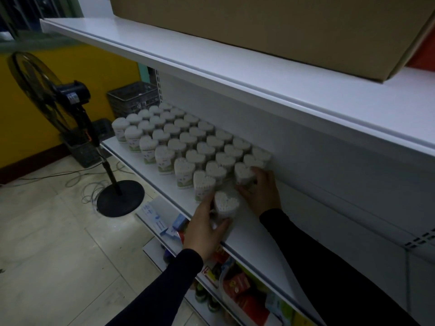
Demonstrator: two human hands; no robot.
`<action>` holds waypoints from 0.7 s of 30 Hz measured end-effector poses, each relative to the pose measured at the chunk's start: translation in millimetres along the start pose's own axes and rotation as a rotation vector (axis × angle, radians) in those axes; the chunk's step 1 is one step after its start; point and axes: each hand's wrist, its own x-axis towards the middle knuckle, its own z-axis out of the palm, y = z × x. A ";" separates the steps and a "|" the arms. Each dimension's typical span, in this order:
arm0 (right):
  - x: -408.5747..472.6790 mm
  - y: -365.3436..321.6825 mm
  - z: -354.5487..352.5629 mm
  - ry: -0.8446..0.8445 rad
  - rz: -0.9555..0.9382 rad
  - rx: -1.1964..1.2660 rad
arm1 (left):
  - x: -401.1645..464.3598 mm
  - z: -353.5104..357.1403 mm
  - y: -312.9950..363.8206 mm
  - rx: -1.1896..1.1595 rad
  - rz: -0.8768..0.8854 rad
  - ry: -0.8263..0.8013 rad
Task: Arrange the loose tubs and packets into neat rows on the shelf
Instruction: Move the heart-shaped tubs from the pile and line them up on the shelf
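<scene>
Left hand (pixel 207 225) grips a heart-shaped tub (pixel 226 206) at the near end of the block, fingers and thumb curled round its sides; tub upright on the shelf (pixel 256 234), close to the front edge. Right hand (pixel 261 189) holds a second tub (pixel 244 173) farther back, fingers wrapped over its right side, close to the back panel (pixel 235 118). Both tubs sit at the near end of the rows (pixel 179 140), white-topped heart tubs standing upright and packed touching, running diagonally away to the far left end of the shelf. Front-row tubs show a green-and-white label. Left-hand tub stands just apart from the last front-row tub; right-hand tub touches its neighbours. Both sleeves dark. Shelf surface near the camera bare white. Upper shelf (pixel 211 55) carries a cardboard box (pixel 270 27). Lower shelf holds red packets (pixel 237 283), dark bottles (pixel 200 295) and blue-white boxes (pixel 155 218); details too dim to read. Pedestal fan (pixel 70 107) stands on the tiled floor (pixel 47 243) at left, cables (pixel 91 182) loose round its base. Dark crate (pixel 134 97) beyond the far end of the shelf. Yellow wall (pixel 70 64) behind the fan.
</scene>
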 end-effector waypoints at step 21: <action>-5.0 -8.3 -18.0 0.005 0.017 -0.034 | 1.4 9.7 -8.5 0.096 0.000 0.060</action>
